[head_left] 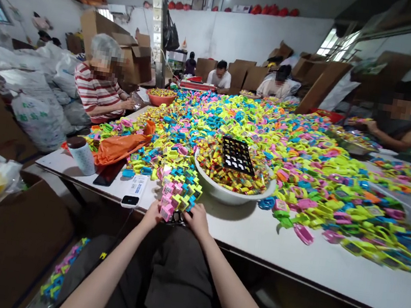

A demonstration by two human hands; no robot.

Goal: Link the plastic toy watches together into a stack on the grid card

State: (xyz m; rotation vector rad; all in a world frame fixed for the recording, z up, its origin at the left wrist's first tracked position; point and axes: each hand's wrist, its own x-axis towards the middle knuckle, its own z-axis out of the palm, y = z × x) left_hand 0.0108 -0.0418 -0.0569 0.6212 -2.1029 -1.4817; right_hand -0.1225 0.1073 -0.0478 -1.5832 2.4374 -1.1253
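Observation:
A black tray (176, 218) packed with pink, yellow and blue plastic pieces (180, 191) is at the table's front edge, above my lap. My left hand (152, 216) is closed on its left side, next to the pink pieces. On the right side my right hand (197, 220) grips the same tray, its fingers partly hidden by the pieces. Just beyond stands a white basin (219, 192) full of small yellow and red wrapped items (208, 162), with an empty black grid tray (238, 155) lying tilted on them.
Colourful plastic pieces (315, 165) cover much of the white table (254, 238). At left are a bottle (81, 156), an orange bag (123, 148), a dark phone (108, 174) and a small white device (130, 201). Several people sit around, one in a striped shirt (97, 91).

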